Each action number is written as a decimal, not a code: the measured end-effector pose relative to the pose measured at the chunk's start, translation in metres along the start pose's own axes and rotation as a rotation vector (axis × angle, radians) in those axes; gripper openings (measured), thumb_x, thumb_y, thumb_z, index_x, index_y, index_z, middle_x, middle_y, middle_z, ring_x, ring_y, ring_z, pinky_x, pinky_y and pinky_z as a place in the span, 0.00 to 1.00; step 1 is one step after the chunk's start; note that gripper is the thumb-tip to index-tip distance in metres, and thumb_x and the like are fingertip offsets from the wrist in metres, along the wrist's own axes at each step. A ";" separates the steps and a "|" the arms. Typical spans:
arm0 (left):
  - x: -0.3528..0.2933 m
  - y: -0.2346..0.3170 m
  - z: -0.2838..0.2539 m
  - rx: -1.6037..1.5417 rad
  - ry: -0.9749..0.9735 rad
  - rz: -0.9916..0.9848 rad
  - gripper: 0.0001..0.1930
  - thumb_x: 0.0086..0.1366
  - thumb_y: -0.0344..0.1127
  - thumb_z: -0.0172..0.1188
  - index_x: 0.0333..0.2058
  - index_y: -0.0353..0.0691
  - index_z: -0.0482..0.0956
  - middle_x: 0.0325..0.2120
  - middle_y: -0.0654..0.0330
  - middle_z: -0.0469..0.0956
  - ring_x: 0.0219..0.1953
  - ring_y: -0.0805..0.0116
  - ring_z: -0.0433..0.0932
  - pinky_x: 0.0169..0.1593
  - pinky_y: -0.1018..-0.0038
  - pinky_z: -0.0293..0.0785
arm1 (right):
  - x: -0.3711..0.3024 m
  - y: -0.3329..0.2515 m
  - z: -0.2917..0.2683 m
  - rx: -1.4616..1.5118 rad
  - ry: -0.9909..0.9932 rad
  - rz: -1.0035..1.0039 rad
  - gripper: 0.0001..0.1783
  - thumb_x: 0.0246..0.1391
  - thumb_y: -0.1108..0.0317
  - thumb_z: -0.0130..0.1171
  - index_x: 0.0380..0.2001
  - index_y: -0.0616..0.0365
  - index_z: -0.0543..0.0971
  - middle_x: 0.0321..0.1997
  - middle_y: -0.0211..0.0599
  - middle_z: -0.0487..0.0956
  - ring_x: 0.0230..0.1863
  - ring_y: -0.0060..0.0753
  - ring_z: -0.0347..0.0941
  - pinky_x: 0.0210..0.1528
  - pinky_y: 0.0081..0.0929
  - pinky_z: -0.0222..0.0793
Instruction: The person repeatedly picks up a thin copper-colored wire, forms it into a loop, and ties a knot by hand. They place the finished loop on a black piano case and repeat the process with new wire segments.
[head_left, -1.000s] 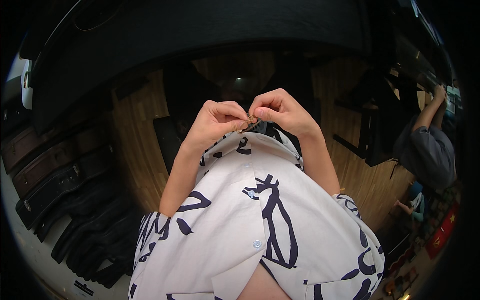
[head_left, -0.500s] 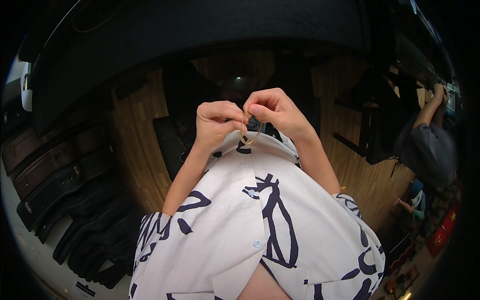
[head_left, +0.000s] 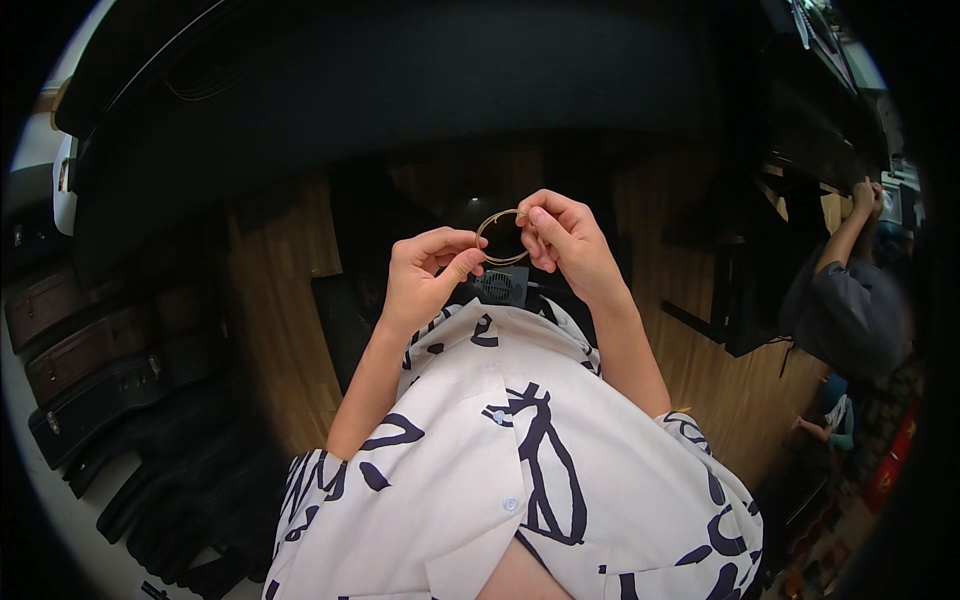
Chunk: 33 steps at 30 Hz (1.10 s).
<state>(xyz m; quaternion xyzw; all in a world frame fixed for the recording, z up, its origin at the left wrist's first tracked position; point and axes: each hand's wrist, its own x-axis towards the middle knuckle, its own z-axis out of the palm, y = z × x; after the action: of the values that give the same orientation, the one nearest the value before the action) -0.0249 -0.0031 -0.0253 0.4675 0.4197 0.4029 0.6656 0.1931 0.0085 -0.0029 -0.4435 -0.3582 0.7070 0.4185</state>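
Note:
Between my two hands is a coiled instrument string (head_left: 503,261), a thin gold-coloured wire wound into a ring. My left hand (head_left: 430,268) pinches the ring's left side between thumb and fingers. At its upper right, my right hand (head_left: 567,240) pinches the wire with thumb and forefinger, the other fingers curled below. The ring is tilted and held in the air in front of my shirt, clear of any surface. The wire's ends are too small to make out.
A wide black surface (head_left: 450,70) stretches ahead, with thin loops of wire at its far left. Below my hands is a grey device with a round grille (head_left: 497,285). Several dark instrument cases (head_left: 95,385) stand at left. A person in dark clothes (head_left: 845,310) works at right.
My hands have moved apart, the right one up and to the right. The ring has turned upward and now shows as an open loop between them.

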 end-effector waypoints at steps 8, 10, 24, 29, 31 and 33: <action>0.017 0.009 0.007 -0.070 0.076 -0.058 0.06 0.67 0.28 0.61 0.37 0.30 0.82 0.26 0.61 0.81 0.26 0.78 0.78 0.32 0.82 0.74 | 0.003 -0.003 -0.006 -0.004 0.037 -0.078 0.11 0.67 0.67 0.54 0.41 0.65 0.79 0.31 0.36 0.79 0.24 0.17 0.71 0.25 0.15 0.69; 0.019 0.015 0.005 -0.076 0.063 -0.062 0.06 0.67 0.29 0.60 0.37 0.31 0.82 0.26 0.61 0.81 0.27 0.78 0.78 0.32 0.82 0.74 | 0.002 -0.004 -0.007 -0.050 0.050 -0.091 0.11 0.66 0.68 0.55 0.42 0.66 0.80 0.31 0.36 0.80 0.23 0.17 0.71 0.26 0.15 0.69; 0.127 0.095 0.004 0.420 0.148 0.476 0.06 0.64 0.29 0.63 0.35 0.32 0.82 0.29 0.60 0.83 0.31 0.72 0.82 0.32 0.78 0.74 | 0.053 -0.110 -0.019 -0.338 0.176 -0.395 0.06 0.63 0.75 0.56 0.34 0.66 0.81 0.26 0.31 0.79 0.22 0.16 0.72 0.27 0.15 0.69; 0.181 0.089 -0.023 0.791 0.450 0.766 0.10 0.57 0.25 0.63 0.40 0.35 0.82 0.27 0.57 0.79 0.27 0.64 0.77 0.31 0.70 0.74 | 0.110 -0.195 -0.052 -0.519 0.335 -0.542 0.08 0.63 0.74 0.54 0.33 0.66 0.81 0.24 0.31 0.78 0.22 0.16 0.73 0.26 0.15 0.69; 0.181 0.095 -0.018 0.783 0.504 0.670 0.13 0.57 0.25 0.63 0.43 0.35 0.81 0.26 0.58 0.77 0.25 0.66 0.75 0.31 0.70 0.74 | 0.139 -0.225 -0.075 -0.467 0.405 -0.504 0.09 0.62 0.72 0.54 0.32 0.64 0.81 0.24 0.31 0.78 0.21 0.17 0.73 0.25 0.16 0.69; 0.182 0.101 -0.007 0.782 0.526 0.595 0.15 0.57 0.26 0.63 0.45 0.35 0.81 0.25 0.58 0.76 0.23 0.67 0.74 0.32 0.70 0.74 | 0.157 -0.252 -0.104 -0.452 0.461 -0.425 0.09 0.61 0.71 0.54 0.31 0.63 0.80 0.24 0.31 0.77 0.21 0.18 0.72 0.27 0.17 0.71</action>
<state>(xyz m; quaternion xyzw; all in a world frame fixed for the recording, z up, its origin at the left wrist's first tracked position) 0.0129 0.1915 0.0372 0.6616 0.5400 0.4908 0.1730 0.3180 0.2640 0.1302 -0.5878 -0.4855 0.3893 0.5169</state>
